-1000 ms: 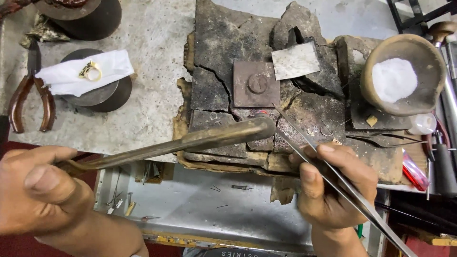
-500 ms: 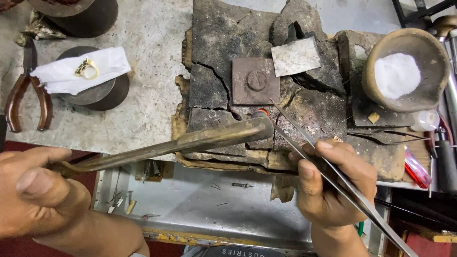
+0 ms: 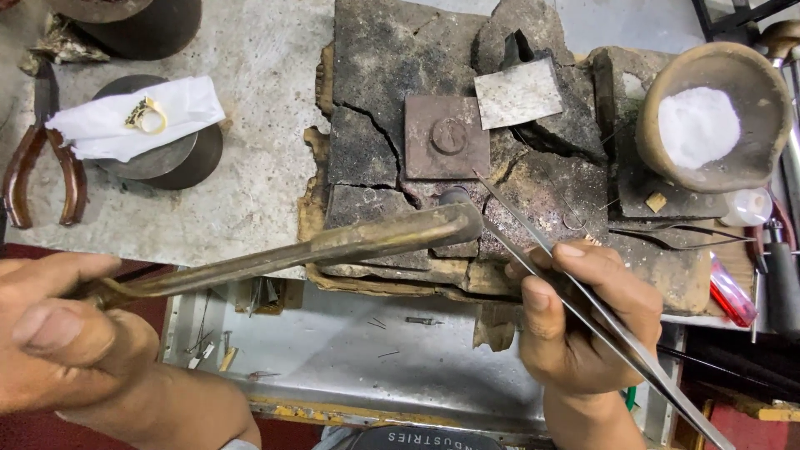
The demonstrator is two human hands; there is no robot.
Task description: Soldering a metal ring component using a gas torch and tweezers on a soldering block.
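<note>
Here, the left hand [image 3: 67, 342] is wrapped tight around the end of a long brass pipe [image 3: 333, 246]. The pipe's far end sits over the dark cracked blocks [image 3: 400, 100]. The right hand [image 3: 583, 317] pinches long metal tweezers [image 3: 533, 242], and their tips point at the blocks next to the pipe's end. A gold ring [image 3: 146, 117] lies on white paper [image 3: 183, 104], far off to the left. Red pliers [image 3: 37, 167] lie close by it.

The tweezers' [image 3: 583, 292] tips look empty; any piece is too small to tell.
</note>
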